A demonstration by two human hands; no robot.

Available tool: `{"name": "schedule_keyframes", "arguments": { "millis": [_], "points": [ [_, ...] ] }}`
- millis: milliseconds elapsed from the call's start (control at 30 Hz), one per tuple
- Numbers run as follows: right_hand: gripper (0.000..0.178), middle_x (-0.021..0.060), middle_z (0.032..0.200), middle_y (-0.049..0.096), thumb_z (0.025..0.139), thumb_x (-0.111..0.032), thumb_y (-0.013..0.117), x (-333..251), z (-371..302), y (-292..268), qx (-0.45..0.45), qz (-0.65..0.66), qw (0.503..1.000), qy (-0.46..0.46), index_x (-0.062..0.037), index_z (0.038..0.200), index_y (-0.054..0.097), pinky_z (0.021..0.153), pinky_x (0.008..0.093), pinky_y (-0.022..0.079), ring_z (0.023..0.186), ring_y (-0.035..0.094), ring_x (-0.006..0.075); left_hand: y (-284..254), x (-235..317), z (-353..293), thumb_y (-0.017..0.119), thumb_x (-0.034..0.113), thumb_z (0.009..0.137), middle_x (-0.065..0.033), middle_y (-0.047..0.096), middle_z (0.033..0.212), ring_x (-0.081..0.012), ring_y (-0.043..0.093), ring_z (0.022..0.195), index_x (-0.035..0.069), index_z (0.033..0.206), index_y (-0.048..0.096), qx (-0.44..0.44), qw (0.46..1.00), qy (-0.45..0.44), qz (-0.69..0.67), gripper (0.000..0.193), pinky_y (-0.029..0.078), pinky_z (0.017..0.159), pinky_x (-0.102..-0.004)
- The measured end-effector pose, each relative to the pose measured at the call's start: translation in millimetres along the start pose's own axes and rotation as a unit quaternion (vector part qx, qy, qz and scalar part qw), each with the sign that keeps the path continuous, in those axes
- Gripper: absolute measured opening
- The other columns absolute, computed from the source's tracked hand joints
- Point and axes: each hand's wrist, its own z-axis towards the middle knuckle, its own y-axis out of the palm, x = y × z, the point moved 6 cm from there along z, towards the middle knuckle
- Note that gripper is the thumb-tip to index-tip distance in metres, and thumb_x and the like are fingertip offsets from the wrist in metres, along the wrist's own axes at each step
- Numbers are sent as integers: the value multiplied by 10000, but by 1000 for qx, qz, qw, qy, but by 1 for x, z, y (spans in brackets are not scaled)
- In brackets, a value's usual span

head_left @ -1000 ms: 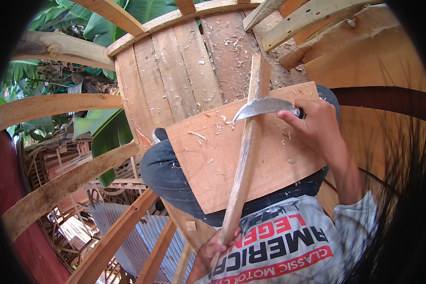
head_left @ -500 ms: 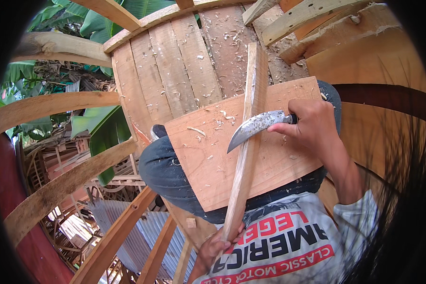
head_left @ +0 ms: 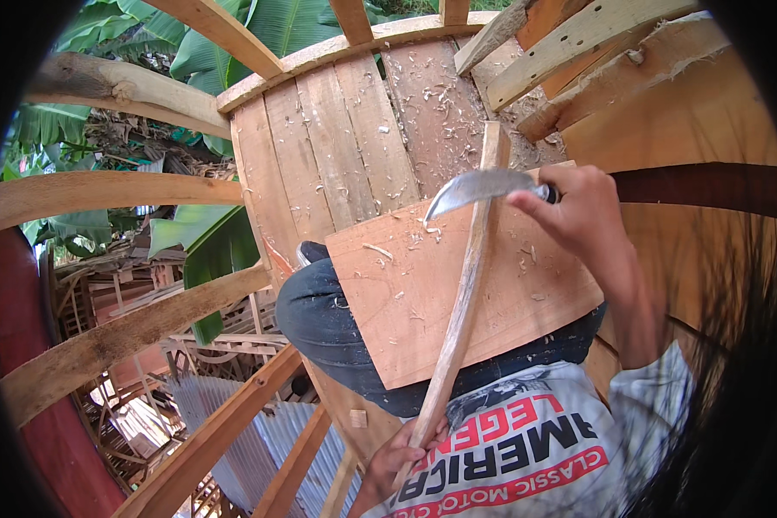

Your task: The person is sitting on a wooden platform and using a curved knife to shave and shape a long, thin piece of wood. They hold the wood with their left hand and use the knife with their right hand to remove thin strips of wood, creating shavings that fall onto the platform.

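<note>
My right hand is closed round the dark handle of a curved knife. The broad grey blade points left and crosses over the upper part of a long wooden stick; whether it touches the wood I cannot tell. Near my shirt, my left hand grips the stick's lower end. The stick slants up and away across a flat wooden board, which rests on my lap over dark trousers. A few curled shavings lie on that board.
Beyond my knees is a plank floor strewn with shavings. Curved wooden ribs rise at the left, with more timbers at the upper right. Outside are banana leaves and corrugated metal sheets. A small wood block lies beside my left leg.
The knife and my right hand have moved up along the stick toward its far end. The stick's far end has swung slightly right and lower. The whole view has shifted a little.
</note>
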Motion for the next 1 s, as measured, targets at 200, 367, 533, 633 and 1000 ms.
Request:
{"name": "schedule_keyframes", "arguments": {
  "millis": [200,367,533,633,1000],
  "points": [
    [642,149,507,561,731,-649,655,-12,-42,16,-69,81,994,-19,-19,608,645,489,387,474,490,595,325,32,45,3,735,259,691,8,440,900,-81,416,821,19,1227,410,25,987,56,151,671,364,729,-204],
    [610,143,508,562,706,-625,695,-11,-64,-3,-74,29,996,-42,-33,574,627,481,373,473,488,599,313,29,50,-5,719,133,728,-12,480,978,-81,461,918,0,1278,380,74,973,27,216,660,412,794,-227],
    [613,135,504,558,692,-630,698,8,-79,-17,-92,3,996,6,-37,560,611,479,373,472,486,598,307,42,75,-9,751,123,710,-60,588,919,-145,587,820,2,1190,446,135,870,84,466,581,492,710,-283],
    [622,135,506,558,692,-638,690,24,-86,-19,-90,-7,995,46,-32,569,618,481,378,472,487,597,306,44,90,-11,770,153,686,-124,632,816,-238,650,739,5,1113,482,174,811,103,549,535,511,672,-318],
    [631,165,532,573,756,-643,634,56,-79,-22,-25,-92,992,88,-32,600,643,503,421,480,531,613,330,54,101,-16,771,187,619,-211,644,886,-315,667,837,-16,1124,483,253,749,15,612,616,505,756,-369]
  ]
}}
